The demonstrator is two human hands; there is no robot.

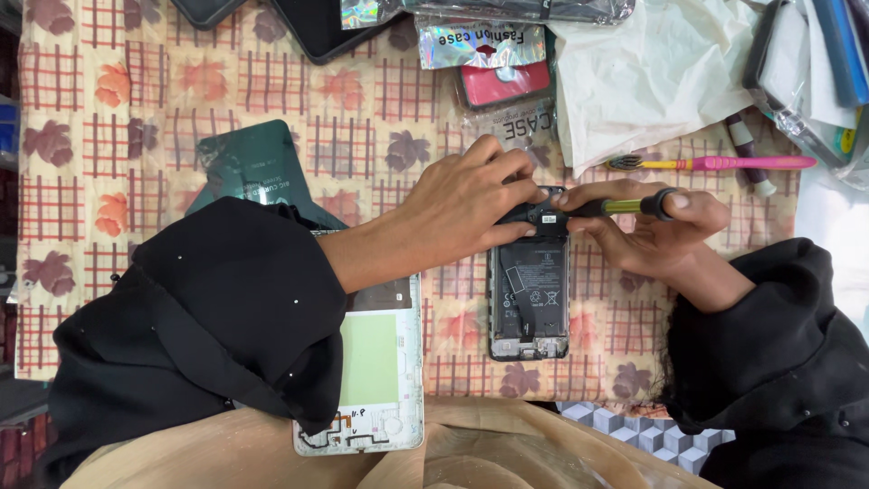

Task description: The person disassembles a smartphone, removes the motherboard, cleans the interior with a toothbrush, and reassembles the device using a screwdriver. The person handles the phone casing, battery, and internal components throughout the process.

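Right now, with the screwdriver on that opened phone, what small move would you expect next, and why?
Probably a twist of the screwdriver. The right hand holds it level, tip at the top end of the opened phone, while the left hand presses on that same end. Whether the tip sits in a screw is hidden by the fingers.

A small phone repair bench

An opened black smartphone [529,303] with its back cover off lies on a leaf-patterned checked tablecloth [109,109], beside a detached white phone frame [385,380], packaged phone cases [493,59] and a pink-handled toothbrush [715,163].
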